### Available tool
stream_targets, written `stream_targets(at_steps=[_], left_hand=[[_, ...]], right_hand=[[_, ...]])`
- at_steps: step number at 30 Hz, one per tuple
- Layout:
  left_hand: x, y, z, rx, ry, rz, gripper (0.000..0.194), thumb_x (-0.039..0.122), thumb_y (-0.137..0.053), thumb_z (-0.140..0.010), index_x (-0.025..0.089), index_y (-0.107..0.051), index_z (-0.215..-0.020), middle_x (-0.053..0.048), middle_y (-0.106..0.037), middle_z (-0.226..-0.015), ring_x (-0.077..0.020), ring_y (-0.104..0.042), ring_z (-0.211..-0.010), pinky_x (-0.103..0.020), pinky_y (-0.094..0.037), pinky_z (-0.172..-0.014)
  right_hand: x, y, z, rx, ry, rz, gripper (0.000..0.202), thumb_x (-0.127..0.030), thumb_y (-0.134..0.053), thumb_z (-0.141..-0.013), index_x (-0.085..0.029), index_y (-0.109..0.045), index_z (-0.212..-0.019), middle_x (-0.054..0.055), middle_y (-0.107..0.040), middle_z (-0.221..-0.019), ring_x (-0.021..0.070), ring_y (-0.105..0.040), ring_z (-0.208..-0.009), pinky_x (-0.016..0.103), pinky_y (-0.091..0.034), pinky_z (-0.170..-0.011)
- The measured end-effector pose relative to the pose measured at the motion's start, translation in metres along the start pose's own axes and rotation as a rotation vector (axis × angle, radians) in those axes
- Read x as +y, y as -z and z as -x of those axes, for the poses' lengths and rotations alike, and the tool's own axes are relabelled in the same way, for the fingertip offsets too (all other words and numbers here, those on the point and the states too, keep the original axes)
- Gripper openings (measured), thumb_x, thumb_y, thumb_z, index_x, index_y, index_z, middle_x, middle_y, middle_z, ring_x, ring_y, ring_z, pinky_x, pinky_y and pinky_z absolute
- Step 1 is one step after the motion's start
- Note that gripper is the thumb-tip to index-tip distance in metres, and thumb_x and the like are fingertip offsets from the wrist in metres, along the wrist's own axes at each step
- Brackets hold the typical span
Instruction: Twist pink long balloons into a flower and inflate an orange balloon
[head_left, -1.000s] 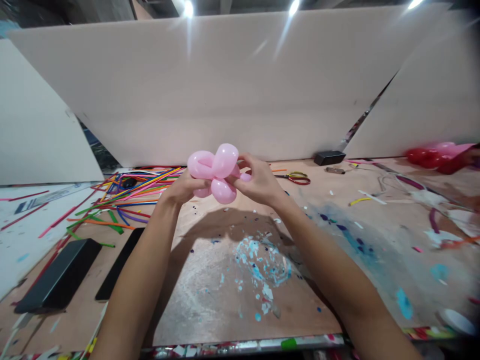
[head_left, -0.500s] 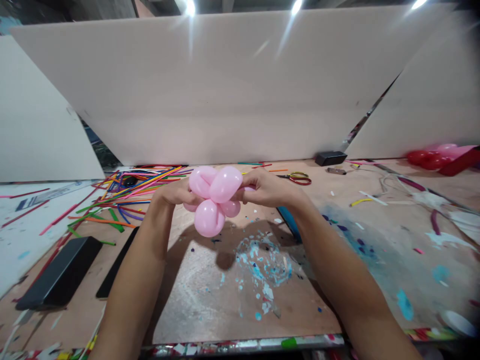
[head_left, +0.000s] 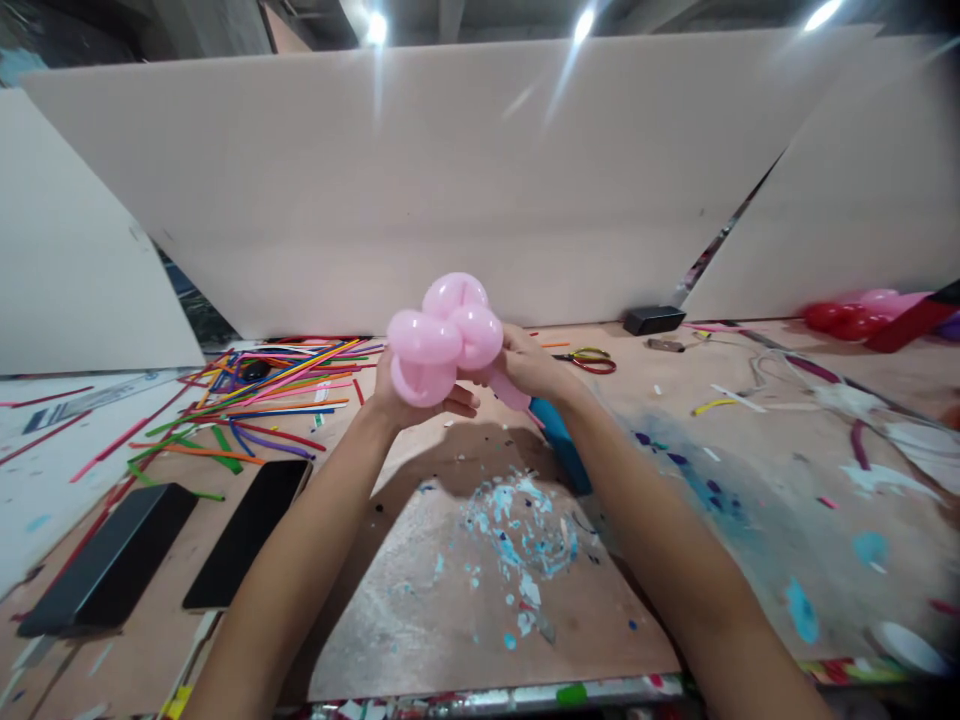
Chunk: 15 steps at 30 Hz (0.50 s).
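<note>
the balloon (head_left: 425, 338) is sitting between both hands, up above the table (head_left: 420, 610). left hand (head_left: 396, 398) is cupping it from below, fingers poking out underneath, but the thumb is hiding so i can't tell if it's really gripping. right hand (head_left: 529, 362) is clamping onto its side near the tail (head_left: 511, 391), from what's showing. i'm guessing it's weighing next to nothing and feeling springy, kinda grabby on dry skin, with popping being the main worry. i'd be holding it where the bubbles (head_left: 480, 335) are meeting, not squeezing their round sides.
</note>
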<state>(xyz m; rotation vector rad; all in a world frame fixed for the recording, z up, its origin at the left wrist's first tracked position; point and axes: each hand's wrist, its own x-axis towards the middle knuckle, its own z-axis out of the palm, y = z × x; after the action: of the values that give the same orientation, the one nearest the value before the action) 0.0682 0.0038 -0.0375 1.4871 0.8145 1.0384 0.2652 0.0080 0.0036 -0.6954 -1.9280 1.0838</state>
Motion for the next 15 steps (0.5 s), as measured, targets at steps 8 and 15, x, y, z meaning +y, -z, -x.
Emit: stream_targets(at_steps=[8, 15], left_hand=[[0.011, 0.007, -0.008, 0.355, -0.294, -0.071, 0.078, 0.066, -0.064, -0.072, 0.03, -0.039, -0.137, -0.012, -0.05, -0.142, -0.0275, -0.06, -0.117, -0.036, -0.058, -0.081], [0.003, -0.005, -0.01, 0.7, -0.401, -0.224, 0.067, 0.041, -0.081, -0.063, 0.021, -0.05, -0.118, -0.008, -0.061, -0.115, -0.0194, -0.063, -0.094, -0.031, -0.057, -0.074]], right_hand=[[0.02, -0.007, -0.014, 0.286, -0.337, -0.366, 0.032, -0.052, -0.046, -0.09, -0.021, -0.049, -0.085, 0.002, -0.055, -0.066, 0.0134, -0.052, -0.052, 0.026, -0.048, -0.046], [0.017, -0.038, -0.008, 0.094, -0.272, -0.181, 0.037, -0.058, -0.047, -0.092, -0.021, -0.048, -0.095, 0.003, -0.059, -0.076, 0.0146, -0.058, -0.058, 0.027, -0.05, -0.051]])
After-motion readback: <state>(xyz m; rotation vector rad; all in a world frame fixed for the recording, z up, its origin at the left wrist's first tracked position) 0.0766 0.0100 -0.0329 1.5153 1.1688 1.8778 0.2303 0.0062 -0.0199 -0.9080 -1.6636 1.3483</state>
